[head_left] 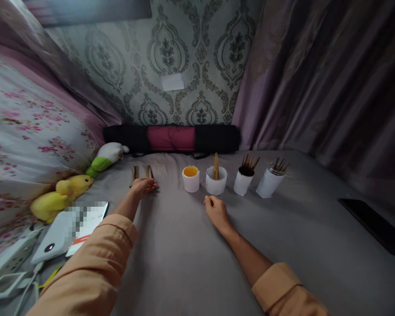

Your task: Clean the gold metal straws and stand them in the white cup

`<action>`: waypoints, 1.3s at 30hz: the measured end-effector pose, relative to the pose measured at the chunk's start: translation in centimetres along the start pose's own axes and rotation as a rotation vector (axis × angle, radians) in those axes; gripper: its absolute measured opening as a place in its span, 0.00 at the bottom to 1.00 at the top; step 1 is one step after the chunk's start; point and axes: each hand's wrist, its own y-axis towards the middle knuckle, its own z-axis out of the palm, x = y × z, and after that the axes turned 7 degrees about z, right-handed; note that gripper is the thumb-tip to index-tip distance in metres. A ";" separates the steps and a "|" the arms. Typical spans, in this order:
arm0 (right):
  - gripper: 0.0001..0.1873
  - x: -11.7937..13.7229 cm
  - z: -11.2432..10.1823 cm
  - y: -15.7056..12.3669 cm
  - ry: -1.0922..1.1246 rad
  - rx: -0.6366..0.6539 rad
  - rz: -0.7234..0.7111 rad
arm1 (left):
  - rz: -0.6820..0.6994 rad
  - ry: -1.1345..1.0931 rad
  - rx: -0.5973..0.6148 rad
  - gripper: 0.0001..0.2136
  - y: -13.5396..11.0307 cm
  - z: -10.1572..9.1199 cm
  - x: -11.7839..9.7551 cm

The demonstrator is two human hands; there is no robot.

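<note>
My left hand (144, 187) reaches over two small groups of thin wooden chopsticks lying on the grey sheet. Its fingers are curled at the near ends of the right-hand chopsticks (148, 171), partly hiding them; the left-hand chopsticks (135, 174) lie beside the hand. My right hand (217, 213) rests loosely closed on the sheet, nothing visible in it. Just beyond it stands a wide white cup (216, 186) with a few chopsticks (216, 164) upright inside. To its left is a white cup with a yellow inside (191, 182).
Farther right, a white-wrapped cup (242, 184) and a tilted white-wrapped jar (269, 184) hold several dark sticks. A black phone (375, 224) lies at the right. Plush toys (61, 197), a white device (54, 235) and a power strip (13, 254) line the left. A black-and-maroon roll (171, 138) lies behind.
</note>
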 end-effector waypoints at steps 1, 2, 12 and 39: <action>0.18 0.0 0.0 0.0 0.004 0.001 -0.001 | -0.004 -0.034 0.007 0.04 0.1 0.0 0.2; 0.18 0.0 0.1 0.0 0.008 0.004 -0.001 | -0.010 -0.065 0.014 0.04 0.1 0.0 0.3; 0.18 0.1 -0.1 -0.1 0.010 0.012 -0.007 | -0.052 -0.246 0.051 0.04 -1.3 1.2 0.7; 0.18 0.2 -0.1 -0.2 0.009 0.001 -0.022 | 0.030 -0.475 0.081 0.07 -6.4 4.6 2.6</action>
